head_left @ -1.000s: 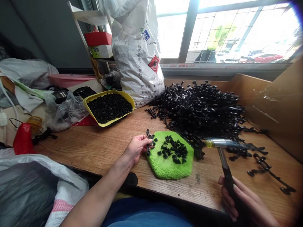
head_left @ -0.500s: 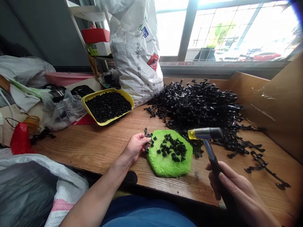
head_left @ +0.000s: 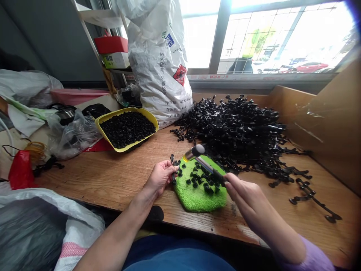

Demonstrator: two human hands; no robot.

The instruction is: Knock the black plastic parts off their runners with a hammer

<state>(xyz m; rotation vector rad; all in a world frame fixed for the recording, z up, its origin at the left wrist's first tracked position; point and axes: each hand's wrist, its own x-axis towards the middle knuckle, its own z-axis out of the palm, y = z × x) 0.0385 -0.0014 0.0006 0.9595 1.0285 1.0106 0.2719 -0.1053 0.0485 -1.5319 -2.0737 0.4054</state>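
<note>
My left hand pinches a black plastic sprue with small round-headed parts, at the left edge of a green cloth pad. My right hand is wrapped round the dark grip of a mallet. Its head, yellow at one end and black at the other, hangs over the pad's upper left, close to the sprue, with the yellow face toward it. Several loose black plastic clips lie on the pad, some hidden behind the mallet's shaft.
Behind the pad rises a large heap of black sprues. A yellow tray full of small black parts stands at the left back, before a white sack. A cardboard wall bounds the right. An open woven bag sits lower left.
My right hand has swung the mallet left and over the pad, bringing its head near the sprue. My left hand keeps its hold in nearly the same spot.
</note>
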